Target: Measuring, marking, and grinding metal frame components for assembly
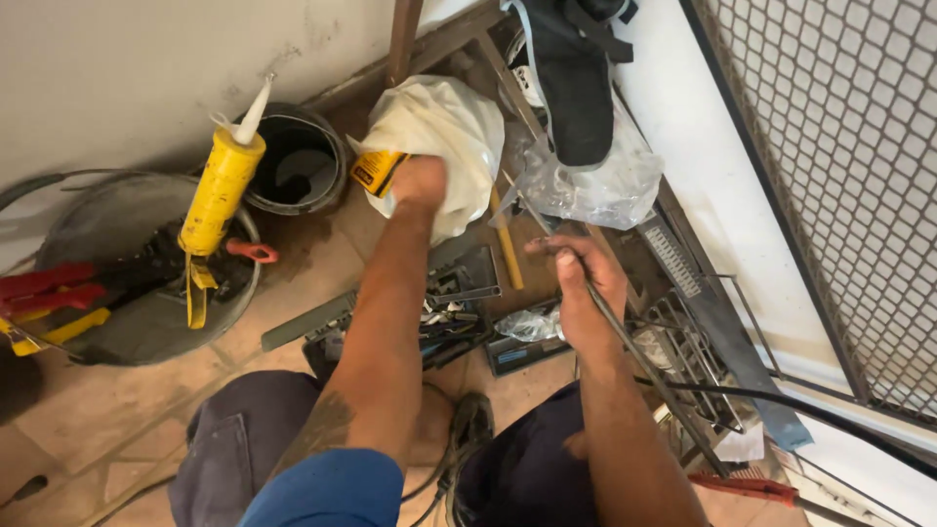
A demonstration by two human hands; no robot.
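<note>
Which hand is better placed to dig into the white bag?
Left. The left hand is already at the white bag, touching it beside a yellow box. The right hand is busy holding a thin rod, apart from the bag.

Around the left hand (418, 182), pushed into the white bag (444, 137), room is tight: a dark pot (293, 161) at nine o'clock, a clear plastic bag (595, 185) at three. The right hand (584, 288), closed on a thin rod (644, 361), has metal grilles (688, 356) crowding it at four o'clock and a heap of tools (459, 303), seemingly loose, at nine. Bare tile (312, 259) lies open at eight o'clock from the left hand, before the grey basin (127, 342) with the yellow caulk tube (220, 190).
</note>
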